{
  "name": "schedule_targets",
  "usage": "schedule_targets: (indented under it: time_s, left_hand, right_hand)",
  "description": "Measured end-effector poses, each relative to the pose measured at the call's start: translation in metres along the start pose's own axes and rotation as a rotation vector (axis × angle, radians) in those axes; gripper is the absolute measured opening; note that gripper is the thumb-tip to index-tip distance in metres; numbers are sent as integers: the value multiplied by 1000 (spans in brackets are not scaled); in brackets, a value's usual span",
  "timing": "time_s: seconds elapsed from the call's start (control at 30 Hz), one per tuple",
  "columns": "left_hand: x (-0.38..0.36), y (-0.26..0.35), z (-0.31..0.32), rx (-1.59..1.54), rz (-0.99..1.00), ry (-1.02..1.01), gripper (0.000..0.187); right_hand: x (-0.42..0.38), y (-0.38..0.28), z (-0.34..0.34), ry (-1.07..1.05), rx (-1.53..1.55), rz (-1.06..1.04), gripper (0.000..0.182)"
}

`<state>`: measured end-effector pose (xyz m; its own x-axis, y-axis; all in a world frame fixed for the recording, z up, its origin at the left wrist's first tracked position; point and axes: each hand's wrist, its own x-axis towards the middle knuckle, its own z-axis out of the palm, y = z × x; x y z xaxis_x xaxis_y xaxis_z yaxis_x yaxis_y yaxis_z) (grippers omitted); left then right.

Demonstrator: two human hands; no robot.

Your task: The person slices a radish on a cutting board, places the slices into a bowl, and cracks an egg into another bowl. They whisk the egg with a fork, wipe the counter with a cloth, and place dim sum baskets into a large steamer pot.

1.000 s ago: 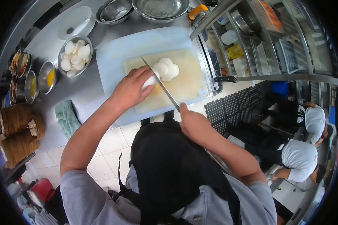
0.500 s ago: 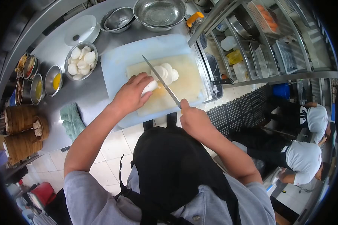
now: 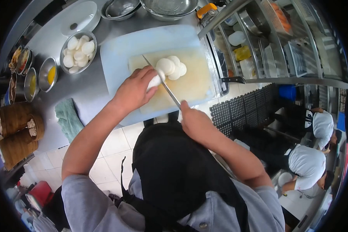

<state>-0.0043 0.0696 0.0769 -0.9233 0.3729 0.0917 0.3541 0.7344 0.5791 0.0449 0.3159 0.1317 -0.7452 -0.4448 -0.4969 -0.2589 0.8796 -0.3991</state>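
Note:
My left hand [image 3: 134,91] curls around a white, rounded vegetable piece [image 3: 154,82], whose exact kind I cannot make out, pressing it to the cutting board [image 3: 118,63]. My right hand [image 3: 197,121] is closed around the handle of a long kitchen knife [image 3: 171,94]. The blade lies against the right end of the piece, its tip pointing up and left past my fingers. Just right of the blade, several thin round white slices [image 3: 173,69] overlap on the board's yellowed middle. The knife handle is mostly hidden in my fist.
Left of the board stands a metal bowl [image 3: 62,62] of similar white pieces. Small metal bowls, bamboo steamers [image 3: 16,121] and a green cloth [image 3: 69,118] lie further left. Another knife's black handle [image 3: 234,79] juts out right of the board. Two people work at the far right.
The knife blade has shifted left, now close against the white piece and my left fingers. The slices sit closer to the blade. The whole view has shifted slightly.

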Motion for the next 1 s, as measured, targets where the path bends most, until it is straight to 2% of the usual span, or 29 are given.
schedule_targets:
  time_s: [0.07, 0.3, 0.4, 0.53, 0.8, 0.93, 1.0]
  left_hand:
    - [-1, 0, 0, 33, 11, 10, 45]
    - [-6, 0, -9, 53, 16, 8, 47]
    - [-10, 0, -5, 29, 34, -3, 47]
    - [0, 1, -1, 29, 29, 38, 48]
    - [5, 2, 0, -16, 4, 51, 46]
    - [4, -1, 0, -4, 1, 50, 48]
    - [4, -1, 2, 4, -9, 35, 49]
  right_hand:
    - [29, 4, 18, 17, 2, 6, 28]
    - [32, 17, 17, 24, 147, 73, 30]
    - [23, 6, 2, 89, 98, 115, 22]
    - [3, 2, -13, 131, 21, 73, 21]
    - [-44, -3, -35, 44, -50, 57, 23]
    - [-28, 0, -27, -42, -58, 77, 24]
    - [7, 7, -3, 19, 57, -4, 27]
